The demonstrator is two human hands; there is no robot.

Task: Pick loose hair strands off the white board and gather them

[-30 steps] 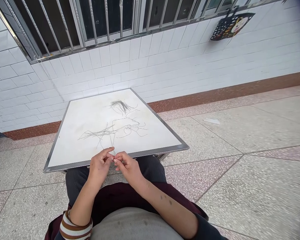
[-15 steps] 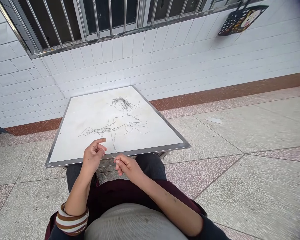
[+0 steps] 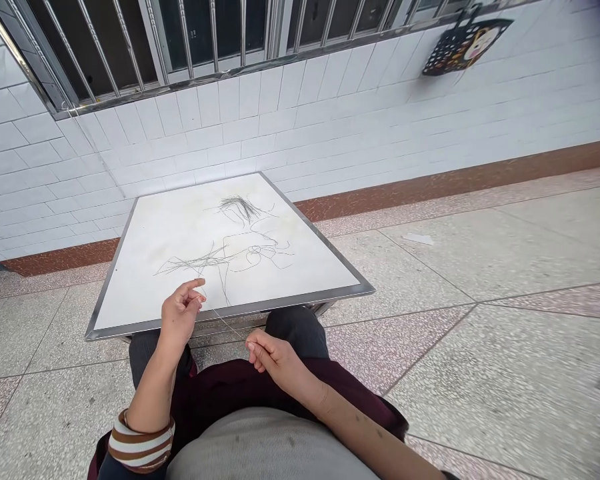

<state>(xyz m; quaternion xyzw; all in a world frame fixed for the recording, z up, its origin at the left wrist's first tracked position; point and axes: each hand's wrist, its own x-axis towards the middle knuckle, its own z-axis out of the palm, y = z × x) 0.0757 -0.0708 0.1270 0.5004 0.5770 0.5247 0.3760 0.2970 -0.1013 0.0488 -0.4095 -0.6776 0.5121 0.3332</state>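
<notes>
I sit at a small white table [image 3: 145,267] with a metal rim. Loose dark hair strands [image 3: 230,257] lie scattered over its middle, with a denser tuft [image 3: 240,207] farther back. My left hand [image 3: 179,313] hovers over the table's near edge, thumb and forefinger pinched on one end of a thin strand. My right hand [image 3: 273,357] is lower, above my lap, pinching the other end. The single hair strand [image 3: 225,323] runs taut between the two hands.
A white tiled wall with a barred window [image 3: 180,40] stands behind the table. A black basket [image 3: 463,43] hangs on the wall at upper right. Speckled floor tiles spread to the right, with a scrap of paper [image 3: 417,238] on them.
My hands were together at the table's near edge; they have drawn apart. The left stayed near the edge, the right moved down and right toward my lap, stretching the strand.
</notes>
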